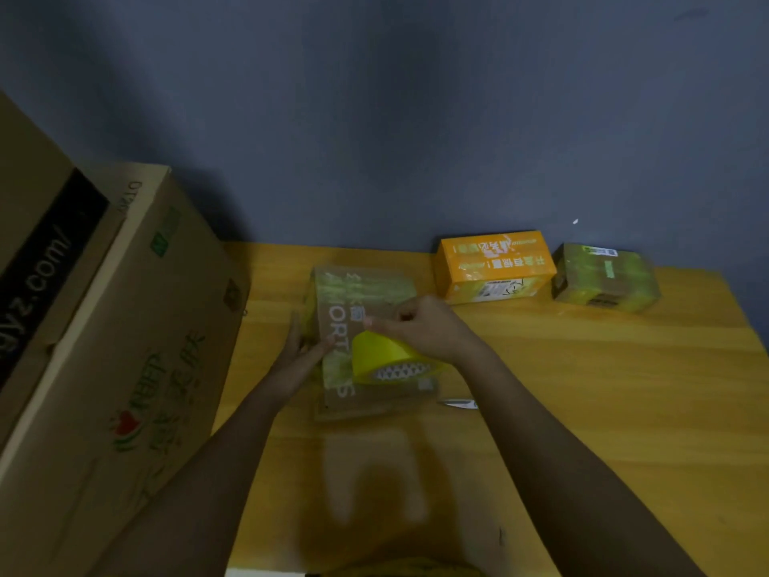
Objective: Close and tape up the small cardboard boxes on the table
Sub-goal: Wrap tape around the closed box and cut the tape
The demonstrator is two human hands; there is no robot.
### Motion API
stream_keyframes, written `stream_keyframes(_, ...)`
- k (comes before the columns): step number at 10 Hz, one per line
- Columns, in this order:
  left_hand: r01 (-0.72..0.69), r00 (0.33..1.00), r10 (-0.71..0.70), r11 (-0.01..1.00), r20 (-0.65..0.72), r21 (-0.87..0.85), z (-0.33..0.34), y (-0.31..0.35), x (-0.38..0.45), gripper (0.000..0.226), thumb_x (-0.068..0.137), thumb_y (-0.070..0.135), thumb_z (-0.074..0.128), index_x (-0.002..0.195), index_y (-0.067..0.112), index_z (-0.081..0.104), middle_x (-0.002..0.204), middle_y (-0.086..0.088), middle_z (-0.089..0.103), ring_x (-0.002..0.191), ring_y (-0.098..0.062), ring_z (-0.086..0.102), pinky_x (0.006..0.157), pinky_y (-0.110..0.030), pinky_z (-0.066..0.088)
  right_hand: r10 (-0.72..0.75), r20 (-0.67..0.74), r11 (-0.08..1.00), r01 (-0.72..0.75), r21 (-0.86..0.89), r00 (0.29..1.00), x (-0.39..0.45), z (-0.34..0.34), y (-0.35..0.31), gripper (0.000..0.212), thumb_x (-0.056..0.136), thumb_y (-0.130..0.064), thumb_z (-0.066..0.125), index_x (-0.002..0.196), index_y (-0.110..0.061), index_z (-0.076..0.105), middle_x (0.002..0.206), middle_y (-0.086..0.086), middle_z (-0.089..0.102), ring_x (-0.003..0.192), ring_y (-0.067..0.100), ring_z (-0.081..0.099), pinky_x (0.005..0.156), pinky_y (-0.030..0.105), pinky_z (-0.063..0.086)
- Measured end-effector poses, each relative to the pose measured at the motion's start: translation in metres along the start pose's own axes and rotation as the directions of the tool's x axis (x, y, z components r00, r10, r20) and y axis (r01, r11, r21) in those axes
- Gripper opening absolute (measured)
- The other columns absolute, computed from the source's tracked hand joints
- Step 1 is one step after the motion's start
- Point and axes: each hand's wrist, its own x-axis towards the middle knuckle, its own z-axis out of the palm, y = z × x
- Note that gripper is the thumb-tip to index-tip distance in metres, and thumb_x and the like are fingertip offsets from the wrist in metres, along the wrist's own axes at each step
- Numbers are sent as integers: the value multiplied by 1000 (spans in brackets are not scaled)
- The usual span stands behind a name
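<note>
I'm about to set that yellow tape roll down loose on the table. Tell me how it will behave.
The yellow tape roll is round, so on its edge it would probably roll across the smooth wooden table. Laid flat it should stay put. It looks rigid and probably light, since the right hand holds it alone.

"ORT" on small box (366, 326), "yz.com/" on big carton (125, 306)

Right hand (420, 322) holds yellow tape roll (385, 356) on brown box (362, 326)
</note>
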Motion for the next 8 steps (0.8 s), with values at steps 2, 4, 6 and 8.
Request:
stream_keyframes(2, -307, 950, 306, 882, 60, 357, -3, -6, -14, 59, 100, 7, 46, 152, 15, 19, 160, 0, 10, 147, -24, 15, 105, -38, 40, -17, 183, 980, 52, -190, 983, 17, 27, -18, 59, 75, -69, 63, 47, -22, 41, 49, -10, 36, 47, 6, 36, 52, 28, 28)
stream_keyframes(4, -270, 949, 315, 842, -19, 467, -2, -17, -1, 43, 103, 21, 40, 146, 19, 38, 158, -2, 21, 146, -25, 16, 114, -39, 25, 140, 240, 967, -185, 177, 961, 10, 7, 11, 48, 83, -46, 69, 37, -40, 58, 41, -27, 46, 43, -13, 46, 52, 14, 32)
stream_keyframes(6, -169, 963, 240, 893, -124, 418, 12, -9, 12, 52, 90, 9, 58, 140, 12, 44, 154, -10, 21, 141, -31, 21, 113, -45, 30, 192, 173, 948, -228, 222, 966, 5, 17, 16, 53, 74, -52, 73, 35, -26, 47, 41, -16, 36, 40, -2, 39, 46, 16, 31)
stream_keyframes(8, -272, 962, 255, 914, 95, 301, 10, -12, 11, 71, 99, 11, 49, 154, 20, 6, 160, 2, -16, 148, -26, -9, 115, -50, 24, 141, 162, 986, -153, 66, 977, 12, 7, -5, 60, 70, -59, 75, 42, -24, 35, 47, -8, 29, 43, 7, 29, 49, 25, 23)
